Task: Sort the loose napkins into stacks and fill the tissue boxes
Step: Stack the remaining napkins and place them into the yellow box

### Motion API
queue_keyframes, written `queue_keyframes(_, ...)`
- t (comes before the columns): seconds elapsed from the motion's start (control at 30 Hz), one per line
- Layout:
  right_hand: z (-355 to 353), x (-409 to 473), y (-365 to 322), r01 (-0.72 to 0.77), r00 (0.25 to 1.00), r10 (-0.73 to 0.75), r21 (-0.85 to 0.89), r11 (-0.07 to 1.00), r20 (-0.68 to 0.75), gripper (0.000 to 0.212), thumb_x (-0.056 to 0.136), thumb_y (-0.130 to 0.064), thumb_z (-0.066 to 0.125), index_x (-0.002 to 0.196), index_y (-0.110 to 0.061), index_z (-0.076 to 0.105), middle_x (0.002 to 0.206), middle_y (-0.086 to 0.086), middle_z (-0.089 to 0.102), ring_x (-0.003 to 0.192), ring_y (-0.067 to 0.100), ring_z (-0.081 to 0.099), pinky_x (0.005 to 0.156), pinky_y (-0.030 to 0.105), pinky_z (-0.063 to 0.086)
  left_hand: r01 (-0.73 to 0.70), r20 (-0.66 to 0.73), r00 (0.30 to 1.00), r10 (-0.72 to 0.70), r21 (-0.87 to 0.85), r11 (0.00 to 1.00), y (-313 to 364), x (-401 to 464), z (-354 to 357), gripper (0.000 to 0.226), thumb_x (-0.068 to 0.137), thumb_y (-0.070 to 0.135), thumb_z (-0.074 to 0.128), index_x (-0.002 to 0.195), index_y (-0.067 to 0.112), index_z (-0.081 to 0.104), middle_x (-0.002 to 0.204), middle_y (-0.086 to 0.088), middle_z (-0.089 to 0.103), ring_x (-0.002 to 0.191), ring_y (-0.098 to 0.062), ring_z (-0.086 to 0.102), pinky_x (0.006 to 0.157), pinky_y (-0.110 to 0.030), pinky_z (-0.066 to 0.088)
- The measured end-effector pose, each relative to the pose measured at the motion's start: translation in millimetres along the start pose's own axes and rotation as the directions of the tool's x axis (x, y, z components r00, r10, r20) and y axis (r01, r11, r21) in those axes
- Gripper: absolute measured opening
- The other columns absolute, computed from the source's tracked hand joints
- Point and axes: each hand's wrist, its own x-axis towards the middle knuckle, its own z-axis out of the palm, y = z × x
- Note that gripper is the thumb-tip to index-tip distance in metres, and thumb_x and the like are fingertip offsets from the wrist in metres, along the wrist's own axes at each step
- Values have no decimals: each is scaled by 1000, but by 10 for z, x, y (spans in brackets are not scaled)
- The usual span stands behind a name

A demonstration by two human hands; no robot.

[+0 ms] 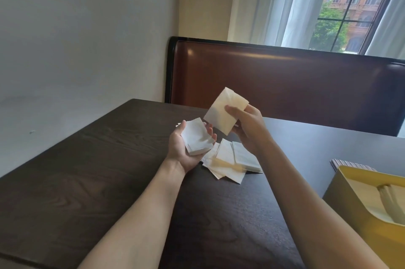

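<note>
Holding one napkin (223,111) and one stack (198,137), two hands.

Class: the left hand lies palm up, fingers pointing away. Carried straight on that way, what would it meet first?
Probably the single napkin pinched in the right hand, just beyond the left hand; depth is unclear.

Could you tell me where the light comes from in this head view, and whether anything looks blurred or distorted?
Head view: daylight enters through the window at upper right, leaving a soft sheen on the bench back; the loose napkins on the table look slightly smeared; wide-angle distortion bends the table edges.
</note>
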Motion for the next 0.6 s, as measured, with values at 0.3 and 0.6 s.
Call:
queue_keyframes(0.3, -21, -55, 200, 35, 996, 19, -601, 799, 82, 8, 89, -10, 70, 85, -4, 69, 71, 2, 68, 52, 10, 65, 44, 25, 48, 184, 94, 975, -202, 171, 968, -128, -17, 59, 84, 95, 75, 29, 128, 5, 63, 123, -27, 67, 103, -42, 69, 97, -59, 46)
queue_keyframes(0.6, -87, -73, 248, 44, 991, 47, -632, 774, 126, 42, 97, -25, 62, 57, -13, 57, 54, -2, 55, 45, 14, 53, 45, 22, 41, 180, 120, 968, -220, 279, 943, -207, -62, 100, 78, 96, 72, 30, 120, 7, 67, 111, -24, 71, 95, -41, 72, 93, -59, 46)
